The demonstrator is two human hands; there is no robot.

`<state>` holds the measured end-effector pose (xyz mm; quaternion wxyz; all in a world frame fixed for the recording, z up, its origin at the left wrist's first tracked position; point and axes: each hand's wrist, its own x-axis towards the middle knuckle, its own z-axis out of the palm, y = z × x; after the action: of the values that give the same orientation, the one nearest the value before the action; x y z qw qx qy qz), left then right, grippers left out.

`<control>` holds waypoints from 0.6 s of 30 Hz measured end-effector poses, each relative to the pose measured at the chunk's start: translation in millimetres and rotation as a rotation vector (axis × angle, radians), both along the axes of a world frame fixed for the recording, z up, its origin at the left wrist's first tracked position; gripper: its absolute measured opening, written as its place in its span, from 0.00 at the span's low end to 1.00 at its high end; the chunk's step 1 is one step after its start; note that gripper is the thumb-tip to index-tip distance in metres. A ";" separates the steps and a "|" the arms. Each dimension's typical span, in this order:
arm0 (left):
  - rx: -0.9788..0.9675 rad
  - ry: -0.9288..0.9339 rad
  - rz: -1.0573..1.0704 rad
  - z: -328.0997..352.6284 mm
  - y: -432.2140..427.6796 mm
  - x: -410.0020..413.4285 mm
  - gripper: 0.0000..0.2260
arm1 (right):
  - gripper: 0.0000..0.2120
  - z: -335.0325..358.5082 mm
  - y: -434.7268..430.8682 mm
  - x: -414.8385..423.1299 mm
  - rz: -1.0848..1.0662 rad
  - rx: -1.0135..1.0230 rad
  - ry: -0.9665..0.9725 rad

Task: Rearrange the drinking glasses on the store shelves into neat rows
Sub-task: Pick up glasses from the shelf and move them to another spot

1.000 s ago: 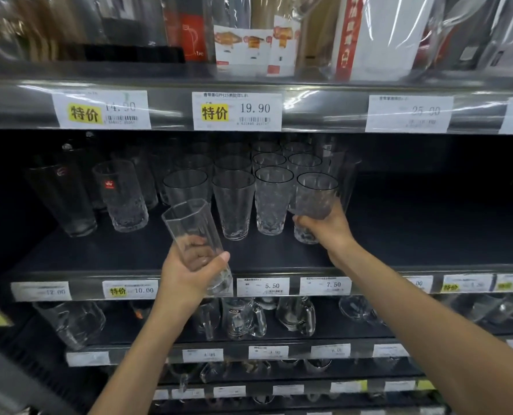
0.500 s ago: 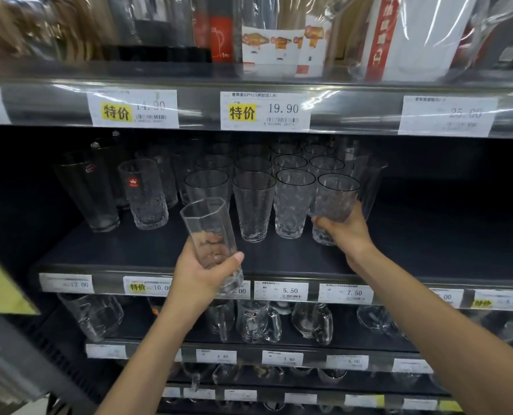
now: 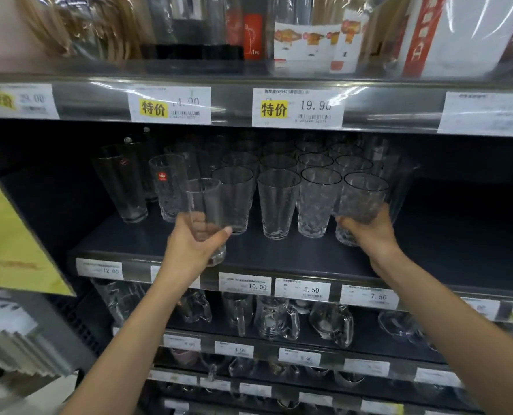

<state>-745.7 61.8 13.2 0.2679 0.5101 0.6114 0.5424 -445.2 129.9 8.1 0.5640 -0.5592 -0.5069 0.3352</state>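
Now gripping a faceted glass (image 3: 204,202) in the left hand (image 3: 190,248), tilted over the front edge of the shelf (image 3: 294,260); clasping a dimpled tumbler (image 3: 364,196) with the right hand (image 3: 370,232), at the row's right end.

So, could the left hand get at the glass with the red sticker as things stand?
Probably not yet. The left hand is full, its grip round a faceted glass. The way looks free: the red-sticker glass stands in the front row just left of that hand, nothing before it.
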 end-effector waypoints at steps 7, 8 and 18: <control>-0.068 -0.080 0.017 -1.1 19.3 -27.3 0.24 | 0.29 -12.0 14.1 4.9 -0.012 -0.007 -0.005; -0.083 -0.084 0.004 -1.5 22.9 -31.8 0.24 | 0.29 -13.1 15.0 5.5 -0.014 -0.015 -0.009; -0.163 -0.005 -0.066 -1.3 40.3 -39.4 0.22 | 0.31 -16.6 17.3 5.5 -0.049 -0.039 -0.034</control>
<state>-785.1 102.1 11.9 0.3280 0.5051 0.6356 0.4830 -439.7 147.3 -8.4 0.5523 -0.5878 -0.4961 0.3214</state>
